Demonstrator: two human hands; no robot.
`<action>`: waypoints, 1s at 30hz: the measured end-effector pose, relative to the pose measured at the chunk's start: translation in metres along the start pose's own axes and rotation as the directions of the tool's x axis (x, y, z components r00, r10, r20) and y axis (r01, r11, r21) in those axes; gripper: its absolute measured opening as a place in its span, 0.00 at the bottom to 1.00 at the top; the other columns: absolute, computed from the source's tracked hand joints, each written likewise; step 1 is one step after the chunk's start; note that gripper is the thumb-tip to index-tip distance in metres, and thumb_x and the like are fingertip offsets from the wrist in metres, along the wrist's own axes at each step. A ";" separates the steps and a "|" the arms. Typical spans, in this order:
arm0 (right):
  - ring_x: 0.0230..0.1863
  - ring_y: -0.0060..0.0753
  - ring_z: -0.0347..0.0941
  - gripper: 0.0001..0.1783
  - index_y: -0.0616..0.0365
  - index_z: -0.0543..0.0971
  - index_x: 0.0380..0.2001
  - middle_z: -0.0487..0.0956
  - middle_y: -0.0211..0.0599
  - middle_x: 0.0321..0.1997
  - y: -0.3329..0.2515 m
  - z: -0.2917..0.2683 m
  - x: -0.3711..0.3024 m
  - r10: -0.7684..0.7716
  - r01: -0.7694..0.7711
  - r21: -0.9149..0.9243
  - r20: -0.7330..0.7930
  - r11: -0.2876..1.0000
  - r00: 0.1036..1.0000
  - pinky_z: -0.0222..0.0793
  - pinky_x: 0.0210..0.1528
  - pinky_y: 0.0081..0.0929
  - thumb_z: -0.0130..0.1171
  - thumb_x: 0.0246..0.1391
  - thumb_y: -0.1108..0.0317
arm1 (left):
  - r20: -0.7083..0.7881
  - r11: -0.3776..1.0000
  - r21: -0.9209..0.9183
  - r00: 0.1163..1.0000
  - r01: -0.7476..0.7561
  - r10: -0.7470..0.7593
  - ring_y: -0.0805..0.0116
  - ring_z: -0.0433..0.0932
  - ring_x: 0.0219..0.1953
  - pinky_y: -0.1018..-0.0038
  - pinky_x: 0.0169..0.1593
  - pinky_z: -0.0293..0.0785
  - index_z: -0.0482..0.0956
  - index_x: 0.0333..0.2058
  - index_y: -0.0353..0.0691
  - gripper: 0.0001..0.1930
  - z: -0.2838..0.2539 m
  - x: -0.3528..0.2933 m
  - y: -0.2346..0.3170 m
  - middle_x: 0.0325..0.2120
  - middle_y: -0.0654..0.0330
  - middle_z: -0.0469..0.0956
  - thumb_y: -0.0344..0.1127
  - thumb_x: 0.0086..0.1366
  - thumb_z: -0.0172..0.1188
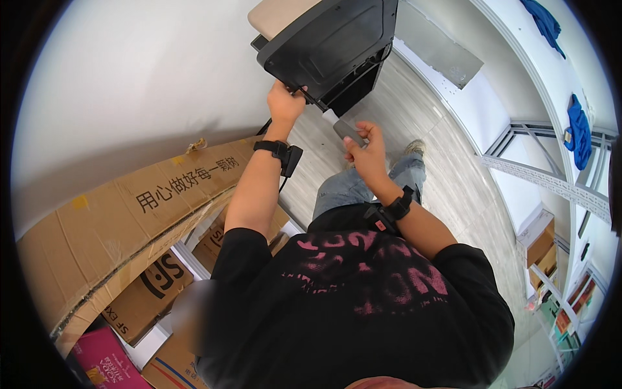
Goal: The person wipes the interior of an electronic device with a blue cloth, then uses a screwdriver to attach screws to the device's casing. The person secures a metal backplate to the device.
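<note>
A large black appliance-like body [330, 45] with a smooth panel and a beige top part [275, 16] stands at the top middle. My left hand [285, 104] is closed at the panel's lower left edge, its fingertips partly hidden there. In my right hand [368, 155] is a screwdriver [346, 129] with a grey handle and white collar, held between thumb and fingers. Its dark shaft points up and left toward the panel's lower edge, close to my left fingers. Where the tip meets the panel is too small to tell.
A long cardboard sheet [129, 201] runs along the left beside a white wall. Behind it stand brown boxes [155, 292] and a pink box [107, 360]. White metal shelving [544, 175] with blue cloths [576, 133] lines the right. Grey wood-look floor [447, 175] lies between.
</note>
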State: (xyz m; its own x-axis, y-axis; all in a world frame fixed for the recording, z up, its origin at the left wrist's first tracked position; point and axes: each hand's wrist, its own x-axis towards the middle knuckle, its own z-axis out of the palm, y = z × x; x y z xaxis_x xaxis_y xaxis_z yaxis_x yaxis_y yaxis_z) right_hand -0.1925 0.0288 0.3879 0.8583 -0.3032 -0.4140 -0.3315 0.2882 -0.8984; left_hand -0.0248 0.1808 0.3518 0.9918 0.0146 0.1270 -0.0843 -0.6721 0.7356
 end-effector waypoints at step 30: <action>0.32 0.26 0.71 0.20 0.60 0.65 0.47 0.70 0.44 0.43 0.007 -0.024 0.029 0.249 -0.287 0.204 0.193 0.936 0.949 0.75 0.21 0.24 0.59 0.56 0.65 | 0.129 0.997 -0.022 0.989 -0.072 0.075 0.56 0.81 0.39 0.68 0.37 0.80 0.72 0.41 0.30 0.13 -0.009 -0.001 -0.014 0.34 0.48 0.80 0.29 0.57 0.58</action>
State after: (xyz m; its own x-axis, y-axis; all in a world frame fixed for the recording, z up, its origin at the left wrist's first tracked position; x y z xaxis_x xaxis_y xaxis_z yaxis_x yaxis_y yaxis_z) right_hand -0.1798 0.0003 0.3661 0.8080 -0.0406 -0.5878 -0.4763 0.5423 -0.6921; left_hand -0.0256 0.1969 0.3467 0.9868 -0.1310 0.0948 -0.1580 -0.6550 0.7390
